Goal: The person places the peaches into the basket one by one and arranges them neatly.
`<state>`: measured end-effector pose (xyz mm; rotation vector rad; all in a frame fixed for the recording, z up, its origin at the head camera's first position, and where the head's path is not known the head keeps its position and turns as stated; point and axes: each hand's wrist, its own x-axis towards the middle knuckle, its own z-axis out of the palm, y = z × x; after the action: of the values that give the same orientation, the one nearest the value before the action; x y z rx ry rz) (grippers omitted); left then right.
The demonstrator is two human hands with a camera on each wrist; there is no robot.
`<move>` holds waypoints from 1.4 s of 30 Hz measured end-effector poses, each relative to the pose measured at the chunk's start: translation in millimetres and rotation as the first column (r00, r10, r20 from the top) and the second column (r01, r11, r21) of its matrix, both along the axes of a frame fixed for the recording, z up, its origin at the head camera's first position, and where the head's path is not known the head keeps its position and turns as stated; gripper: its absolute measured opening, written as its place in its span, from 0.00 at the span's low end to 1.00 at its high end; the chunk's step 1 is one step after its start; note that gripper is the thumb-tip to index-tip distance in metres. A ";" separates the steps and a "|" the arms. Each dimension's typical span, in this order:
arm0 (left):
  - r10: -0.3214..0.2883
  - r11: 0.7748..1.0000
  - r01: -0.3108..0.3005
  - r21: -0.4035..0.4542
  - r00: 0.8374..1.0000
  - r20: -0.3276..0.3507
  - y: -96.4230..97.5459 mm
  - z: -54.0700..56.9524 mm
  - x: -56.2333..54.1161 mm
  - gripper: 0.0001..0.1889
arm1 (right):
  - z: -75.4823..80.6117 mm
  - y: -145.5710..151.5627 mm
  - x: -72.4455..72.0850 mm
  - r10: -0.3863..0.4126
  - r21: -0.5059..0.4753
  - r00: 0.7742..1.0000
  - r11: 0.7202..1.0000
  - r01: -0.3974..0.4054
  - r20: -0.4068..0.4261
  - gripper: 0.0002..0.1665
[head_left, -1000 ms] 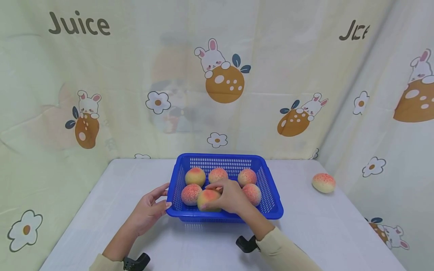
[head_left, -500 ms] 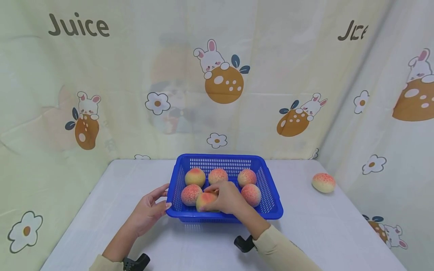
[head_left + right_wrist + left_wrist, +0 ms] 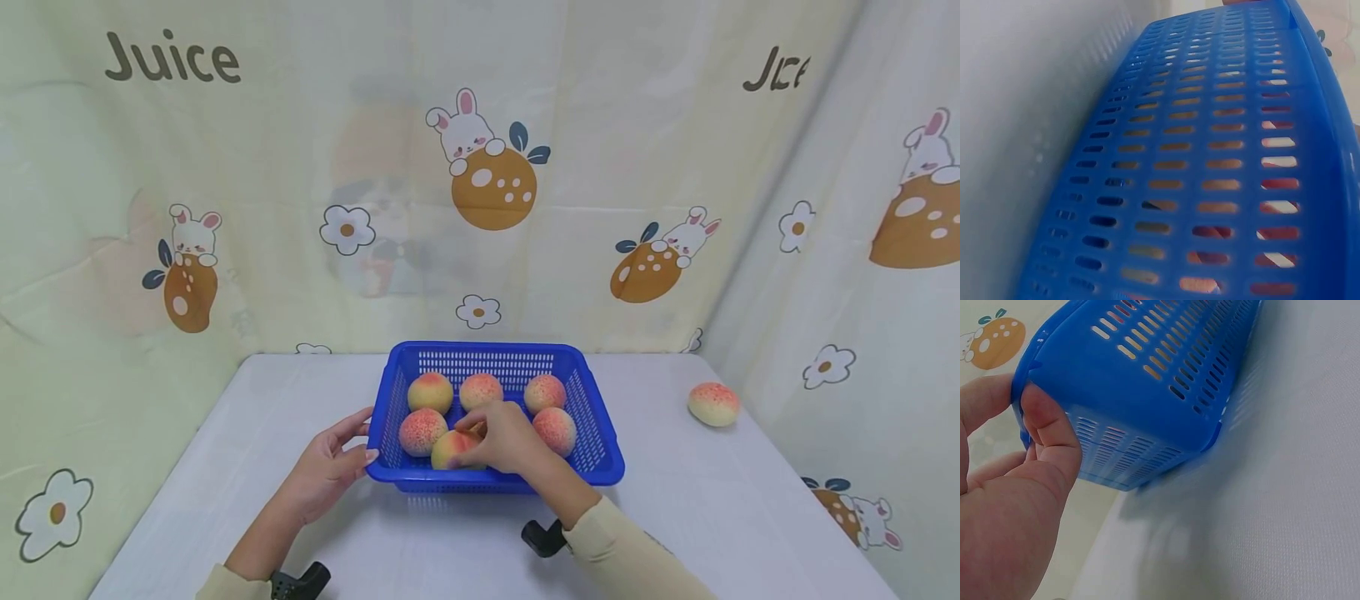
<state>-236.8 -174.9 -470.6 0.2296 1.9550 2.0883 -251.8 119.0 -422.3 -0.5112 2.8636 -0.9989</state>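
Note:
A blue plastic basket (image 3: 497, 477) with slotted walls holds several peaches. At its left front corner my left hand (image 3: 330, 471) pinches the rim between thumb and fingers, which the left wrist view shows close up around the basket rim (image 3: 1021, 381). My right hand (image 3: 504, 437) reaches inside and grips a yellow-red peach (image 3: 444, 450) at the front, beside a speckled red peach (image 3: 423, 432). Part of the gripped peach lies behind the fingers. From the right wrist, the basket's slotted wall (image 3: 1197, 137) fills most of the view and hides this hand's fingers.
Toward the table's right edge lies a lone peach (image 3: 714, 404), outside the basket. A white cloth covers the table (image 3: 315, 383). A printed curtain (image 3: 285, 167) hangs right behind it, and another curtain side runs along the right.
With the peach in its grip, my right hand has shifted slightly left, closer to the speckled peach. My left hand stays on the basket rim.

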 end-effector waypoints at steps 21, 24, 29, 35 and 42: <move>0.002 1.000 -0.002 -0.010 1.000 -0.004 -1.4 3.1 1.9 0.40 | 7.3 44.1 7.1 0.054 -0.149 0.998 0.987 -0.057 -0.022 0.28; 0.001 1.000 -0.001 -0.008 1.000 -0.002 -1.4 3.0 1.7 0.40 | 7.5 53.0 7.9 0.067 -0.171 0.997 0.983 -0.070 -0.024 0.28; 0.000 1.000 0.000 -0.005 1.000 0.002 -1.0 3.0 1.7 0.39 | 6.5 67.8 8.0 0.056 -0.202 0.998 0.978 -0.058 -0.016 0.29; 0.004 1.000 -0.003 -0.006 1.000 0.011 -0.1 3.5 2.4 0.39 | 9.1 86.7 10.6 0.020 -0.233 1.000 0.972 -0.016 0.016 0.29; 0.002 1.000 -0.002 -0.004 1.000 0.010 -0.2 2.6 2.0 0.40 | 10.0 112.4 10.7 -0.003 -0.291 1.000 0.957 0.005 0.005 0.30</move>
<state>-234.8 -175.1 -468.0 0.2160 1.9548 2.0827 -241.1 231.4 -412.3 -0.5199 2.7259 -1.4310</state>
